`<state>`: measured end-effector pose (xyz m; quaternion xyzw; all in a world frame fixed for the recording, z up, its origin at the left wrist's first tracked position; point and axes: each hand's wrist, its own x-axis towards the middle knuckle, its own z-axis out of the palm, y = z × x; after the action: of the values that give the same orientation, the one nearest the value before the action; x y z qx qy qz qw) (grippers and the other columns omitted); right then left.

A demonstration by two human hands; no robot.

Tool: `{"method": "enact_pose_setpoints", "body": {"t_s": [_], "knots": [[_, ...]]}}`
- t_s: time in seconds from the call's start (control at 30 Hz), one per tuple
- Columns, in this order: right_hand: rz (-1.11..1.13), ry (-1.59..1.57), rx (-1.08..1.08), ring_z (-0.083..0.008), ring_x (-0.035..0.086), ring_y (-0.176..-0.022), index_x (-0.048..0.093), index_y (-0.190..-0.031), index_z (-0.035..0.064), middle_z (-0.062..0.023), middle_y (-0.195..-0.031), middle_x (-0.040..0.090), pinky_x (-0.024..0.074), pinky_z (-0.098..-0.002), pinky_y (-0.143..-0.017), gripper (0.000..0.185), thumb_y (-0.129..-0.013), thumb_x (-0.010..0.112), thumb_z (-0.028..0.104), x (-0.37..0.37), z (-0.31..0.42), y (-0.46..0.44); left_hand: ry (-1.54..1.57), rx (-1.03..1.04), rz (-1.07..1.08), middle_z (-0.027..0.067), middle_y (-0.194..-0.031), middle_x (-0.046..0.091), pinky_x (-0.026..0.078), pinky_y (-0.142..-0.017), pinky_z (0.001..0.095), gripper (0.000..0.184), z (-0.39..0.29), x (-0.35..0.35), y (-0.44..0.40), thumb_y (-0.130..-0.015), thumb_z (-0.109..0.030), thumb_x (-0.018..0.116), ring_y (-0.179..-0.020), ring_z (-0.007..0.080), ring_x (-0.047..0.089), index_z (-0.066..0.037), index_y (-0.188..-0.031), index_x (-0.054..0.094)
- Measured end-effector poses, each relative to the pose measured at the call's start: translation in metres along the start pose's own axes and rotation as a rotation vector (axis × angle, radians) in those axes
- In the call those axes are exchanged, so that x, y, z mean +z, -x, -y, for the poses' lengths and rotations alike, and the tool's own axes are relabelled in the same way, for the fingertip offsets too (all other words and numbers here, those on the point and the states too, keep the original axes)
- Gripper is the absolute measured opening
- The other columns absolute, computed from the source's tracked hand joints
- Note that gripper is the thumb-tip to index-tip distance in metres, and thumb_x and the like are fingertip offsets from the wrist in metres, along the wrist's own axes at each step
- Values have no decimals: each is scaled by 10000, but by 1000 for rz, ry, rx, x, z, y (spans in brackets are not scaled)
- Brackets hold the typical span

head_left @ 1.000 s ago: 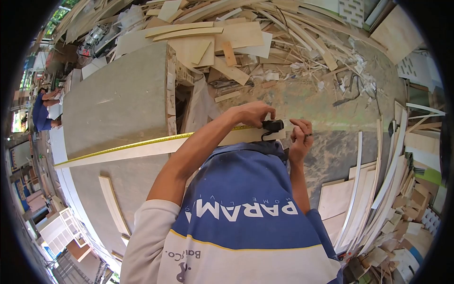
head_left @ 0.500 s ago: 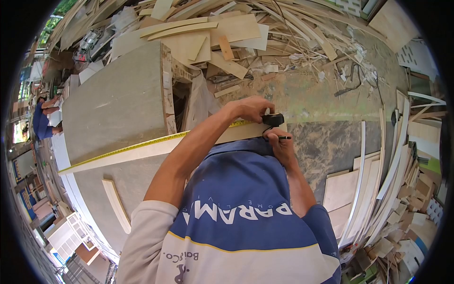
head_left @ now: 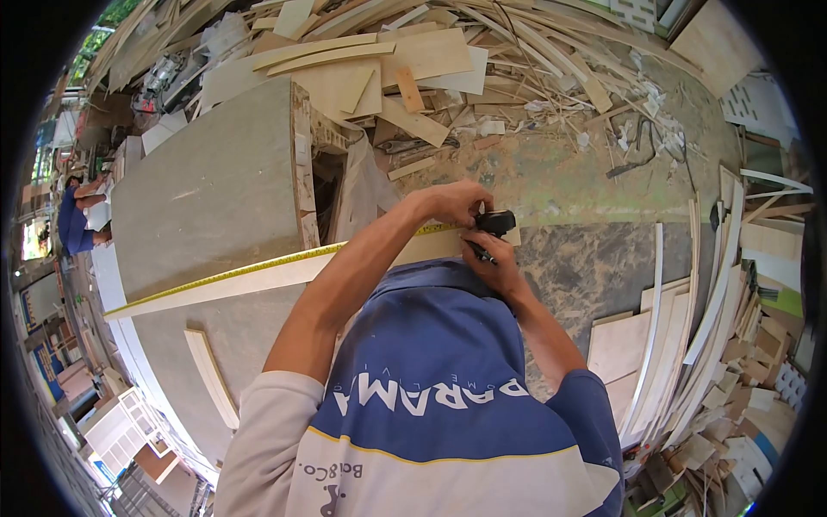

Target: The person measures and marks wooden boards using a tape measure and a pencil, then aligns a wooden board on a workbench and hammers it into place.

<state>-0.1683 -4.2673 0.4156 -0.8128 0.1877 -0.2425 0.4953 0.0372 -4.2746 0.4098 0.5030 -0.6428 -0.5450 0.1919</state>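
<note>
A long pale wooden strip (head_left: 233, 285) lies across a grey panel in front of me. The yellow blade of a tape measure (head_left: 495, 222) runs along it to its far left end. My left hand (head_left: 455, 203) is closed on the tape's black case near the right end of the strip. My right hand (head_left: 496, 270) is closed around a dark pen (head_left: 479, 250), with its fingertips at the strip just below the case. The pen's tip is too small to make out.
A grey panel-topped bench (head_left: 207, 189) stands ahead to the left, with another person (head_left: 79, 215) beyond it. Offcuts (head_left: 422, 52) are heaped at the top. Long strips and boards (head_left: 620, 353) lean at the right. A short wooden piece (head_left: 212, 379) lies at the lower left.
My right hand has moved left and up with the pen, from beside the tape case to the strip under it. My left hand has shifted slightly.
</note>
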Motion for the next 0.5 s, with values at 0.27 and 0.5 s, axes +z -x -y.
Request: {"method": "enact_pose_setpoints", "body": {"t_s": [0.27,0.5], "knots": [[-59,45,-39,-338,666,-841,617,-1074,19,-158,-913,665,524,-380,-727,287,-796,680,-11,3,0,3,-14,-6,-16,125,-762,651,488,-646,352,410,-4,0,4,-630,-58,677,-713,244,624,-14,-1038,659],[-17,47,7,-343,658,-850,606,-1062,18,-164,-919,658,515,-390,-728,266,-806,676,4,4,-1,3,-29,-50,-14,126,-771,656,490,-651,348,413,-8,-1,4,-626,-56,678,-719,239,627,-7,-1036,662]]}}
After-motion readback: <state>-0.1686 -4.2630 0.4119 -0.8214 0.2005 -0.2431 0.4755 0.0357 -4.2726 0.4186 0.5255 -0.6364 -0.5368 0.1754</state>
